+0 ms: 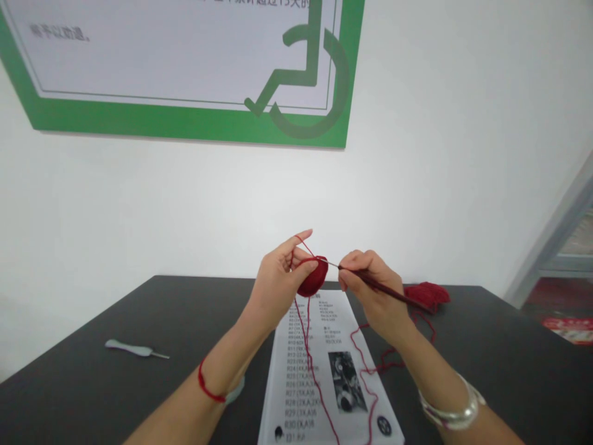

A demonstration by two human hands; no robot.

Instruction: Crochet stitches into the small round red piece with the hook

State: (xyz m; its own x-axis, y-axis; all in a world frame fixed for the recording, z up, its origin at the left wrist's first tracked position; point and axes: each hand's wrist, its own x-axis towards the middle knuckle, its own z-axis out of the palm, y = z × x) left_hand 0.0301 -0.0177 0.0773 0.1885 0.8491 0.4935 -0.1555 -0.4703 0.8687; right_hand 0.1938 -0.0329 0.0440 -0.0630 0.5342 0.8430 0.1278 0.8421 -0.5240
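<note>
My left hand pinches a small rounded piece of dark red crochet, with red yarn looped over the raised index finger. My right hand holds a crochet hook with a dark wooden handle. Its thin metal tip reaches toward the crochet piece, close to the yarn at its top edge. The yarn runs down across a printed pattern sheet to a loose red yarn ball beyond my right hand.
A grey-handled crochet hook lies on the dark table left of the sheet. A red cord circles my left wrist, and a silver bangle sits on my right. A green-framed wall sign hangs above the table's far edge.
</note>
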